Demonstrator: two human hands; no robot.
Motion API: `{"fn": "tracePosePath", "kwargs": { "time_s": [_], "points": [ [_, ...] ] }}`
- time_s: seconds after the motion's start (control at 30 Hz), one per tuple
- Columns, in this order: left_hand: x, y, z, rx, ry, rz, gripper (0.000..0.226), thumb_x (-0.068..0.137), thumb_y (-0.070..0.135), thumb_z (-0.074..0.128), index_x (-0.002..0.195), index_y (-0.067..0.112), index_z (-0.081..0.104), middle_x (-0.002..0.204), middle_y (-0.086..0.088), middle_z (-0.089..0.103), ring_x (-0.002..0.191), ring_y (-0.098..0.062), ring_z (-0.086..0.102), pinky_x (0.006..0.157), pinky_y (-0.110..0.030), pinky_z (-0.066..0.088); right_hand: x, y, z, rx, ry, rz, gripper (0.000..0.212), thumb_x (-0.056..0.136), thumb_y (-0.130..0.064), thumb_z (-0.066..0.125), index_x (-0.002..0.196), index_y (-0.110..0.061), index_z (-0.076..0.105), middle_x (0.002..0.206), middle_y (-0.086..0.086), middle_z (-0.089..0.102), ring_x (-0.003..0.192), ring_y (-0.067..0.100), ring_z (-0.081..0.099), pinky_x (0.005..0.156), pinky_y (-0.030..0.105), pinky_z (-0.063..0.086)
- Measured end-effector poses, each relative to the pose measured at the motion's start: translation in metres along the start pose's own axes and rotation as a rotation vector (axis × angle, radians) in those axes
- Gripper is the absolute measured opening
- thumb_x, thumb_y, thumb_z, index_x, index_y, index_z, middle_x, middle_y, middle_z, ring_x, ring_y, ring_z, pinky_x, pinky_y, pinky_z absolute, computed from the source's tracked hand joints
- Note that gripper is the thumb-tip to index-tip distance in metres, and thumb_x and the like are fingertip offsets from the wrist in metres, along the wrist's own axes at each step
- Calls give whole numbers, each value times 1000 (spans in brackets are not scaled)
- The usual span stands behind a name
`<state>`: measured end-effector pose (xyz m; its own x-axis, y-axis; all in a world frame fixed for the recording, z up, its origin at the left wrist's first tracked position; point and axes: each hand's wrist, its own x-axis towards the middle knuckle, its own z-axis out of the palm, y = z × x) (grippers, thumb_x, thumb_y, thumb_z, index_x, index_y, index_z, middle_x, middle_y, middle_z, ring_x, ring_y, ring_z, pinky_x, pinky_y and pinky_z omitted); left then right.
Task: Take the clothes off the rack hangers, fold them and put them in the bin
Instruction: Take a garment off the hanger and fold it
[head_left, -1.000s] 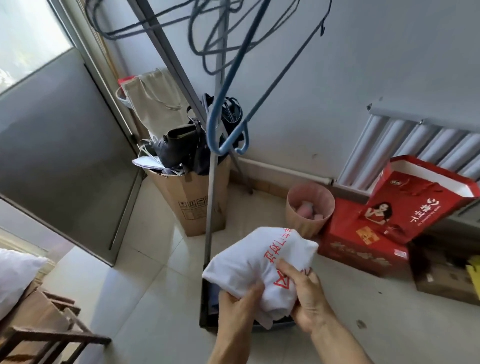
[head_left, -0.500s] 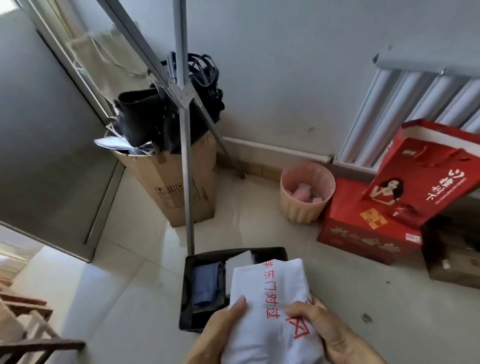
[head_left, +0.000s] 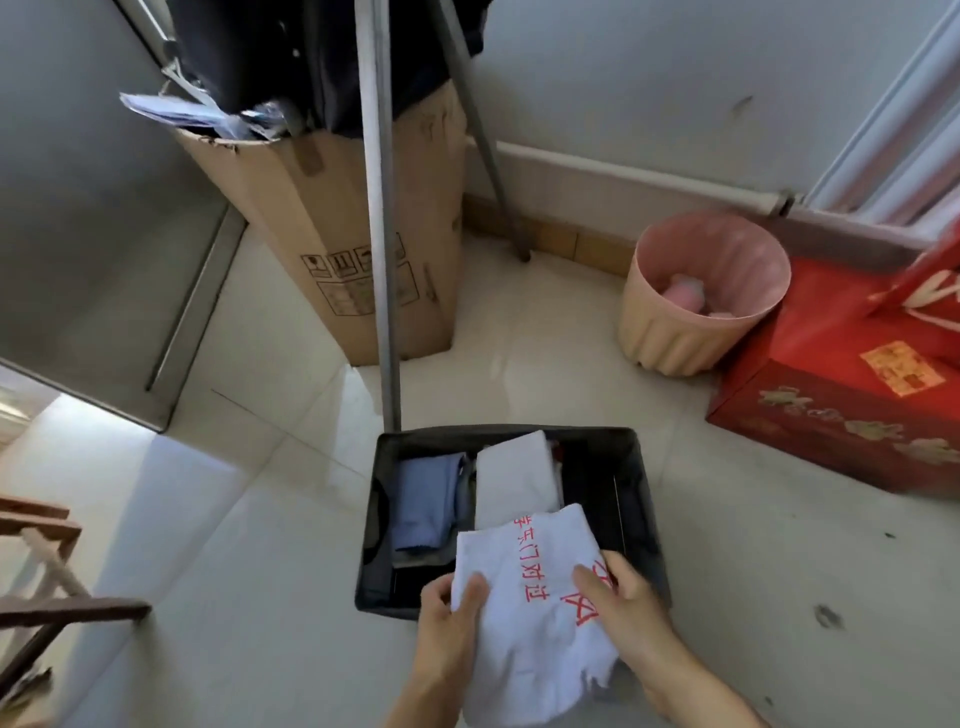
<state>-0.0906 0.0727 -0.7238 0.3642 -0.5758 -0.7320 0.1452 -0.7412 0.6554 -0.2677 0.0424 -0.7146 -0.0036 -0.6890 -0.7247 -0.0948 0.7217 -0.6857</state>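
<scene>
White folded shirt (head_left: 535, 613) with red print, gripped by both hands, left (head_left: 449, 631) and right (head_left: 631, 616), over a black bin (head_left: 644, 499) holding folded clothes.

Single head-worn wide-angle view, looking steeply down and forward from standing height: hands (head_left: 540, 629) close at the bottom edge, black bin (head_left: 647, 499) just beyond, tiled floor (head_left: 260, 519) spreading to the wall (head_left: 623, 78).
</scene>
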Motion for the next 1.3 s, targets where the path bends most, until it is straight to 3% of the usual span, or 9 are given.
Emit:
{"fn": "tracePosePath", "kwargs": {
  "time_s": [0.2, 0.33, 0.4, 0.53, 0.63, 0.73, 0.87, 1.13, 1.3],
  "points": [
    [77, 15, -45, 26, -45, 6, 40, 76, 2, 61, 105, 28, 49, 97, -4, 62, 81, -20, 56, 64, -29, 42, 78, 2, 62, -78, -115, 33, 39, 85, 2, 52, 116, -20, 58, 103, 6, 70, 88, 16, 66, 64, 21, 49],
    [137, 20, -72, 229, -64, 141, 26, 78, -6, 57, 79, 19, 62, 77, -3, 57, 64, -17, 48, 51, -21, 38, 127, 1, 102, -179, -148, -83, 65, 72, -23, 66, 121, -53, 35, 122, 1, 57, 113, 21, 57, 93, 36, 52],
    [168, 22, -75, 309, 10, 203, 28, 82, -8, 55, 77, 17, 65, 75, -1, 57, 61, -15, 48, 53, -23, 37, 147, 3, 121, -211, -139, -168, 56, 80, -12, 65, 120, -43, 39, 118, -2, 57, 110, 19, 58, 91, 31, 51],
    [221, 16, -68, 444, 142, 289, 30, 87, -8, 47, 95, 12, 68, 97, -2, 62, 73, -14, 57, 55, -11, 42, 184, 5, 150, -314, -70, -276, 27, 87, 8, 51, 96, -16, 58, 99, -5, 59, 97, 13, 56, 78, 11, 45],
    [254, -7, -60, 609, 24, 191, 39, 89, 3, 58, 127, 11, 59, 135, -12, 49, 114, -28, 54, 89, -21, 50, 208, 27, 161, -440, -139, -179, 32, 90, -2, 49, 114, -17, 63, 118, 2, 59, 109, 20, 57, 96, 32, 49],
    [262, -29, -51, 824, -109, 7, 72, 88, 30, 68, 149, 24, 32, 156, -8, 17, 139, -31, 30, 112, -42, 35, 216, 39, 163, -659, -199, -116, 53, 90, -8, 48, 140, -24, 49, 142, 11, 44, 125, 30, 49, 108, 39, 42],
    [254, -31, -43, 819, -61, 15, 72, 90, 31, 65, 152, 26, 27, 158, -7, 12, 141, -32, 26, 114, -45, 33, 210, 36, 161, -689, -169, -119, 54, 94, -9, 45, 145, -25, 42, 145, 8, 34, 130, 28, 43, 110, 33, 38],
    [179, 8, -25, 552, -65, -7, 47, 94, 21, 60, 139, 16, 50, 142, -10, 47, 121, -26, 50, 93, -29, 43, 149, 9, 127, -590, -63, -61, 38, 99, -13, 46, 137, -18, 49, 140, 6, 38, 107, 18, 49, 78, 21, 45],
    [97, 13, -20, 312, -120, -56, 34, 96, 18, 57, 129, 10, 59, 114, -3, 60, 102, -19, 55, 99, -35, 45, 81, 0, 97, -442, -116, -26, 33, 95, -5, 43, 121, -10, 63, 102, -1, 58, 96, 19, 56, 83, 28, 46]
  ]
}}
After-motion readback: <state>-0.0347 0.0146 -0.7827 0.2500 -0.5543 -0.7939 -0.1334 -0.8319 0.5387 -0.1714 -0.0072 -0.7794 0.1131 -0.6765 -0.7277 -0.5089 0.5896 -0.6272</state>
